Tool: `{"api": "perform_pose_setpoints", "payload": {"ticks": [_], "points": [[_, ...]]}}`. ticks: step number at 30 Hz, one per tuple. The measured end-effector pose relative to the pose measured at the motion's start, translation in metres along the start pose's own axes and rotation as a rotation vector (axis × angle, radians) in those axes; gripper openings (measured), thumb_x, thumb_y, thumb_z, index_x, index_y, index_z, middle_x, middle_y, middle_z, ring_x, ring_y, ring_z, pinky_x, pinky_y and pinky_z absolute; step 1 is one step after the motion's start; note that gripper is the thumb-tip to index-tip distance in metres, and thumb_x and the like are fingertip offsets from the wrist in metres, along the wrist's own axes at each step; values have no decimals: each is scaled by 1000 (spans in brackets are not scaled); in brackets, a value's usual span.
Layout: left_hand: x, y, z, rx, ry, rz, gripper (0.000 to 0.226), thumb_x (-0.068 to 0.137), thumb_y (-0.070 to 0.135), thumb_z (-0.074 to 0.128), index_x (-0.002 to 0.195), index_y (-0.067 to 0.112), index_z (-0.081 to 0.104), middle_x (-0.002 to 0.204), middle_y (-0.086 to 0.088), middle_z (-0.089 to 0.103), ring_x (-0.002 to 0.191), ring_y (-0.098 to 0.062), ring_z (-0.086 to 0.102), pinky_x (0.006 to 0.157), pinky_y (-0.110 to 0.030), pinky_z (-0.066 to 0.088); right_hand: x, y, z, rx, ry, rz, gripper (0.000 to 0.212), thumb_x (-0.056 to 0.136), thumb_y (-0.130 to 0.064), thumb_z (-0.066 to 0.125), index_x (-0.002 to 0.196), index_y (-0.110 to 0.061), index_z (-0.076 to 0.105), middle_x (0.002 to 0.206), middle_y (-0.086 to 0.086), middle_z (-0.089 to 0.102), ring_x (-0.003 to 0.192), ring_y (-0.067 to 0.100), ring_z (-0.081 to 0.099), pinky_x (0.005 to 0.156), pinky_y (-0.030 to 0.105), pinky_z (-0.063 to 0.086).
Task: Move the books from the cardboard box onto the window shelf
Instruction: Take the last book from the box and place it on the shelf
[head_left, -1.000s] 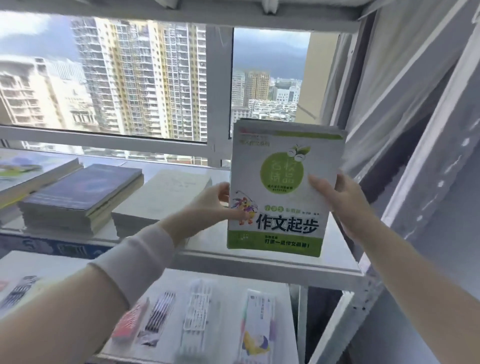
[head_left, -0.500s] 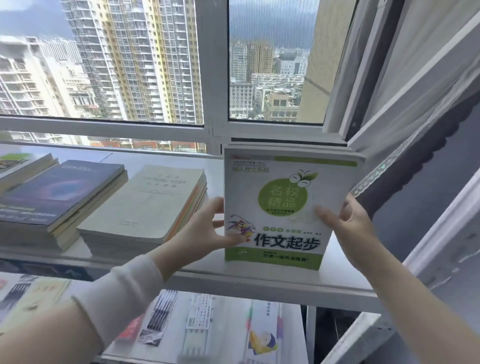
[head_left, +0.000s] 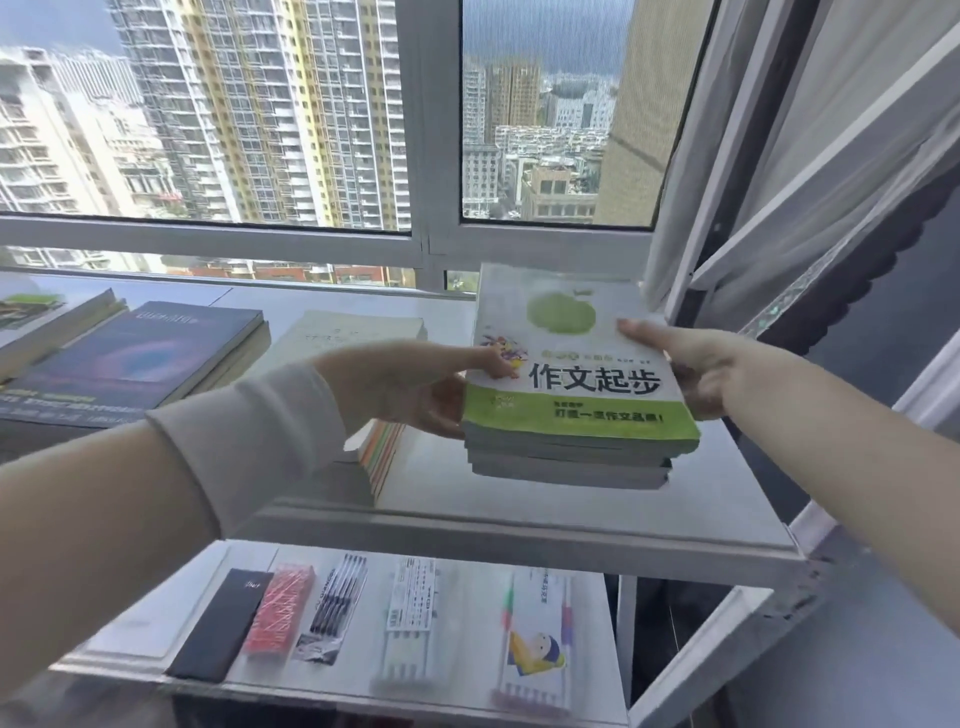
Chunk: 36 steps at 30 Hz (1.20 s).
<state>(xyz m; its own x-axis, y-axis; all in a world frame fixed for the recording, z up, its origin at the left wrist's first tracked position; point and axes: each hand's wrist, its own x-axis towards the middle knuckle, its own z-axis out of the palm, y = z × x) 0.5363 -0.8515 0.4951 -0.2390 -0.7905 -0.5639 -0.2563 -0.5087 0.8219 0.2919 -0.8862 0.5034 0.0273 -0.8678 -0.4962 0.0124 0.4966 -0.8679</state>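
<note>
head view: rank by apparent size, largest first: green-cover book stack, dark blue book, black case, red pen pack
1. green-cover book stack, though it is nearest, so the lead is unsure
2. dark blue book
3. black case
4. red pen pack, close to the case

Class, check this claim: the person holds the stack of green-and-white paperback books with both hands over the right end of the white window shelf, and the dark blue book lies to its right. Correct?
Not quite. In the head view the dark blue book lies to the left of the stack of green-and-white paperback books, not the right. The rest holds: left hand and right hand grip it over the white window shelf.
</note>
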Motion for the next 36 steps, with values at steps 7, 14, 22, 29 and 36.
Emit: {"api": "perform_pose_setpoints", "payload": {"ticks": [7, 14, 22, 29, 36], "points": [[25, -25, 5, -1, 13, -113, 30, 85, 29, 65, 108, 11, 60, 90, -6, 66, 69, -14, 64, 60, -25, 60, 23, 30, 3, -30, 61, 135, 43, 64, -29, 80, 97, -5, 64, 75, 16, 75, 65, 26, 73, 84, 47, 52], [25, -25, 7, 3, 45, -73, 46, 86, 26, 64, 126, 5, 56, 104, -11, 65, 74, -15, 62, 54, -19, 59, 26, 32, 2, -87, 105, 62, 37, 67, -30, 80, 83, -6, 57, 74, 11, 67, 66, 23, 67, 75, 43, 58], [23, -22, 8, 59, 84, -53, 24, 86, 25, 66, 101, 6, 65, 84, -6, 70, 58, -10, 67, 56, -18, 58, 32, 34, -4, -211, 100, -12, 39, 64, -36, 81, 83, -11, 58, 62, 5, 73, 74, 19, 68, 77, 39, 58], [14, -22, 12, 194, 195, -13, 36, 82, 33, 70, 103, 4, 64, 93, -11, 73, 73, -17, 67, 73, -25, 59, 19, 33, -2, -362, 168, -92, 40, 71, -39, 77, 77, -10, 51, 71, 7, 63, 60, 16, 61, 38, 23, 52], [-4, -35, 20, 564, 518, 305, 60, 87, 43, 59, 135, 8, 47, 131, -7, 59, 112, -23, 60, 98, -37, 50, 17, 32, 4, -676, 264, -198, 55, 80, -50, 64, 101, 0, 57, 92, 15, 66, 80, 30, 65, 74, 39, 56]]}}
